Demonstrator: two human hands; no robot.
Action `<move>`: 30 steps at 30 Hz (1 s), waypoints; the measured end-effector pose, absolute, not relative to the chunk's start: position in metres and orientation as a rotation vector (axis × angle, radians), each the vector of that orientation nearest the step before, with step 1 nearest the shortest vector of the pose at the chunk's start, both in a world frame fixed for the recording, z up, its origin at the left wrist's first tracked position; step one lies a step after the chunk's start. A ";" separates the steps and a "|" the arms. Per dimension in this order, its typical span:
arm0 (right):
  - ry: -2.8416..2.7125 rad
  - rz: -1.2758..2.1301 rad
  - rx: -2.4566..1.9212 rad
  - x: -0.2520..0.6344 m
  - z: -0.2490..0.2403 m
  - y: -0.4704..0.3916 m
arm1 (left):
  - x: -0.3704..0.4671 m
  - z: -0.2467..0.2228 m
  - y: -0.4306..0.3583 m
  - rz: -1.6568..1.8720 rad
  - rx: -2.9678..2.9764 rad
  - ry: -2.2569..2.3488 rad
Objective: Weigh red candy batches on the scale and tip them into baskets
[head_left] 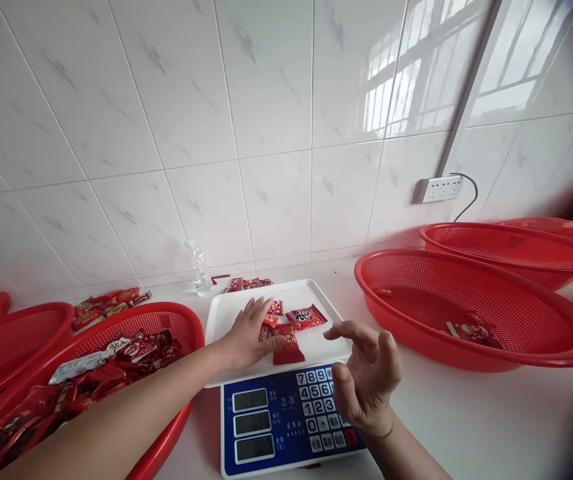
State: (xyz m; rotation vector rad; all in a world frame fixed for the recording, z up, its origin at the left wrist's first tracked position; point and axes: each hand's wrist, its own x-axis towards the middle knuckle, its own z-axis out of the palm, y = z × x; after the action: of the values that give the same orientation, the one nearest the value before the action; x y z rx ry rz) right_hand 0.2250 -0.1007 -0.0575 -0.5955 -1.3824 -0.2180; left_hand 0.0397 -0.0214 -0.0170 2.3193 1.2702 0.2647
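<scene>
On the white weighing tray [226,313] lie several small red snack packets. One dark red packet [289,348] is near the tray's front, and a red packet with black-and-white lettering [306,317] lies to its right. My left hand [249,337] rests palm down over the left packets, fingers stretched out and thumb apart; what is under the palm is hidden. To the right, my right hand [366,373] hovers above the keypad of the blue scale [286,420], palm turned inward, fingers loosely bent and apart, with nothing in it.
At left stands a red basket [194,327] full of red packets. Another red basket [466,267] at right holds a few packets. More packets [109,307] lie behind the left basket. A clear bottle [199,267] and a power socket [440,189] are near the tiled wall.
</scene>
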 end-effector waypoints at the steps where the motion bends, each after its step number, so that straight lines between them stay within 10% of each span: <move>1: -1.377 -0.206 -0.584 0.225 -0.058 -0.100 | 0.039 -0.017 -0.022 0.262 2.326 1.269; 9: -1.708 -0.200 -1.180 0.226 -0.052 -0.086 | 0.040 -0.026 -0.020 0.180 2.410 1.241; 30: -1.524 -0.134 -0.845 0.222 -0.053 -0.091 | 0.074 -0.013 -0.015 0.016 2.493 1.159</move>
State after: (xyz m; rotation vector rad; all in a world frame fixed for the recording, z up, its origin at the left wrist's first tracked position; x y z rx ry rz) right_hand 0.2224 -0.0913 -0.0528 -0.8454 -1.5239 -0.1335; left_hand 0.0742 -0.0153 -0.0129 2.4932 1.1587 0.0157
